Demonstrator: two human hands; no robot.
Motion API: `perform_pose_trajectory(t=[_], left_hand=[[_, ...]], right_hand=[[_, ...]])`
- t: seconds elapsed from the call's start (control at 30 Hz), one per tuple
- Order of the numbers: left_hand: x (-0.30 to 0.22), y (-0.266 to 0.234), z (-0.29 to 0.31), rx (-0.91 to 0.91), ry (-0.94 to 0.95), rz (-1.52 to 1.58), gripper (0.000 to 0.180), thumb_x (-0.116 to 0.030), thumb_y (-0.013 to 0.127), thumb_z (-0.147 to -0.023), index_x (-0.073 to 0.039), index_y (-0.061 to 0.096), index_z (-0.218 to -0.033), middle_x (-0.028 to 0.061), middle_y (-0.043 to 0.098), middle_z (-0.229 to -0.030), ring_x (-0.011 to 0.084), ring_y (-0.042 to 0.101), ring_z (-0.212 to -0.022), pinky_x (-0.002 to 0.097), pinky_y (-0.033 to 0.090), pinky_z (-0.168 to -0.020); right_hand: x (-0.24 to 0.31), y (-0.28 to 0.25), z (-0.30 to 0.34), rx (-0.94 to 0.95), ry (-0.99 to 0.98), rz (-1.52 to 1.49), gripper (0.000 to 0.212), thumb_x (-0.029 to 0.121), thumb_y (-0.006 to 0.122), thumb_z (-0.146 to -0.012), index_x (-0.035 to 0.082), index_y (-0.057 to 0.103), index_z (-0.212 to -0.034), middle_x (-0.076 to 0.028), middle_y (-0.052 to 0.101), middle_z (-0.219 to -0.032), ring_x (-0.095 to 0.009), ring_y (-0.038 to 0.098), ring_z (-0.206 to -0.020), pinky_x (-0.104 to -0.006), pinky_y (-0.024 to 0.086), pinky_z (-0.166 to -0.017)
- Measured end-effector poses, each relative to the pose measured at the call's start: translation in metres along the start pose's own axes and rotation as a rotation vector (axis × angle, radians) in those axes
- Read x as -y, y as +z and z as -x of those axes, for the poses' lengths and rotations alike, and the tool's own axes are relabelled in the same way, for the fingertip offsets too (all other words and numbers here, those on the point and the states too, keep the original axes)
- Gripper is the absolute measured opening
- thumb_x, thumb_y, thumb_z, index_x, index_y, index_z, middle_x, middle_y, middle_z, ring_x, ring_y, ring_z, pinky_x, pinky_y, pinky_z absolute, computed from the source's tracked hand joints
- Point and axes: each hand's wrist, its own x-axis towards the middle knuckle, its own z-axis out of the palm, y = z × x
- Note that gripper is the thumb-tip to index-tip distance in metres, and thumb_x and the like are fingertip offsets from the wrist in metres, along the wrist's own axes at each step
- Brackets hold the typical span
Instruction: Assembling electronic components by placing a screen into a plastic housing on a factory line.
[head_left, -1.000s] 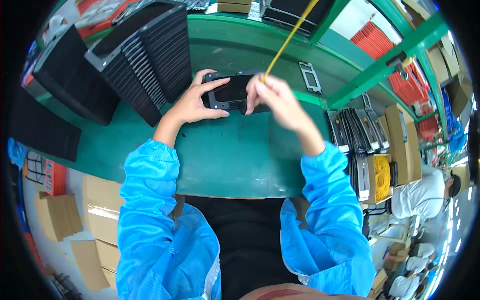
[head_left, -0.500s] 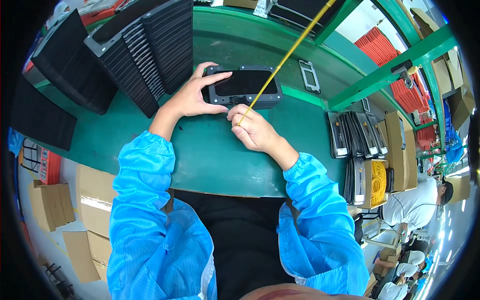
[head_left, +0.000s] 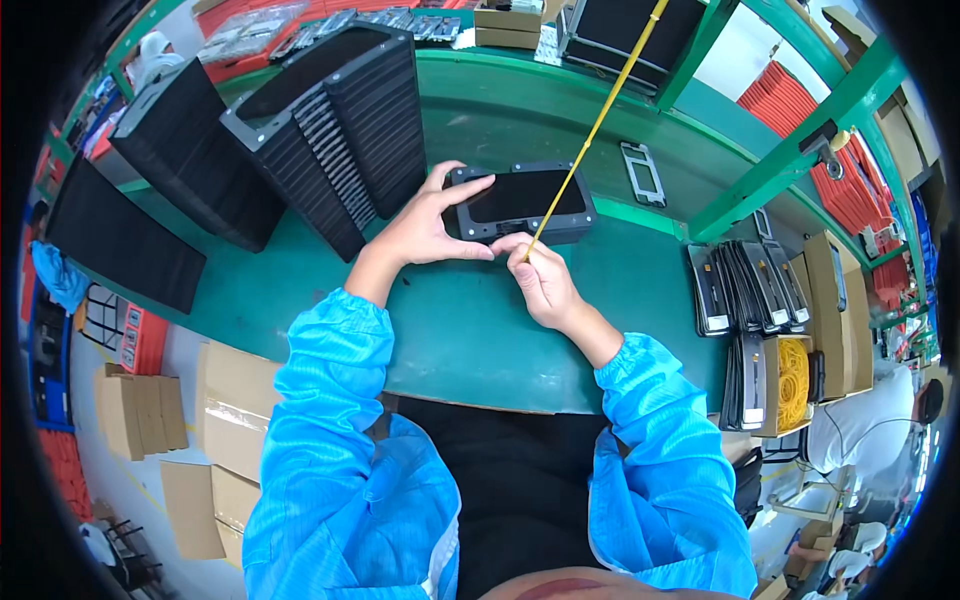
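A black rectangular device [head_left: 508,222] with a dark glossy screen and a grey screw-tabbed frame rests on the green workbench [head_left: 470,340]. My left hand [head_left: 425,228] spans its left end, with a finger over the frame and the thumb along the near edge. Just off the near edge, my right hand [head_left: 548,285] is closed round the lower end of a thin yellow cord [head_left: 590,140]. This cord runs straight up and to the right, out of the picture. The right fingertips are close to the left thumb; whether they touch the device is hidden.
Tall stacks of black devices [head_left: 290,160] stand at the left. A grey metal bracket [head_left: 643,174] lies behind the device. Right are black flat parts [head_left: 745,290], a carton [head_left: 840,310] and coiled yellow cord [head_left: 793,385]. A green post [head_left: 765,185] crosses the far right.
The whole view has shifted, so the bench and both hands appear farther right and lower. Both hands keep about the same places at the device, and the cord stays taut.
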Motion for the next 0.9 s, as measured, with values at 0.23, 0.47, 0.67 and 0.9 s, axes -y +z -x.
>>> perform_pose_trajectory(t=[0.23, 0.47, 0.67, 0.9], left_hand=[[0.008, -0.004, -0.005, 0.012, -0.018, 0.051, 0.092, -0.034, 0.098, -0.066, -0.022, 0.061, -0.150, 0.0208, 0.041, -0.153, 0.0390, 0.049, -0.139, 0.0438, 0.039, -0.118], [0.004, -0.004, -0.005, -0.026, -0.007, -0.002, 0.081, -0.028, 0.096, -0.067, -0.018, 0.068, -0.143, 0.0205, 0.049, -0.145, 0.0376, 0.056, -0.130, 0.0433, 0.043, -0.115], [0.005, 0.001, -0.008, -0.058, 0.061, 0.007, 0.080, -0.027, 0.096, -0.065, -0.016, 0.069, -0.140, 0.0204, 0.052, -0.141, 0.0373, 0.058, -0.127, 0.0433, 0.046, -0.112], [0.006, 0.009, -0.012, -0.119, 0.063, -0.012, 0.075, -0.025, 0.094, -0.065, -0.016, 0.072, -0.136, 0.0195, 0.057, -0.134, 0.0366, 0.060, -0.123, 0.0426, 0.048, -0.110]], right_hand=[[-0.011, 0.009, -0.005, -0.247, 0.092, -0.405, 0.044, 0.037, 0.039, -0.115, 0.003, 0.049, -0.089, -0.016, 0.065, -0.108, -0.025, 0.062, -0.095, -0.0386, 0.050, -0.086], [0.000, 0.000, -0.008, 0.012, -0.020, -0.010, 0.047, 0.040, 0.039, -0.114, 0.004, 0.048, -0.086, -0.015, 0.065, -0.105, -0.024, 0.061, -0.093, -0.0391, 0.050, -0.086], [-0.007, 0.000, -0.004, -0.269, 0.241, -0.430, 0.047, 0.041, 0.041, -0.114, 0.004, 0.051, -0.086, -0.015, 0.065, -0.104, -0.025, 0.061, -0.091, -0.0388, 0.050, -0.086], [0.006, -0.003, -0.004, -0.036, 0.081, -0.153, 0.048, 0.040, 0.037, -0.115, 0.003, 0.051, -0.089, -0.014, 0.065, -0.106, -0.020, 0.062, -0.093, -0.0349, 0.049, -0.086]])
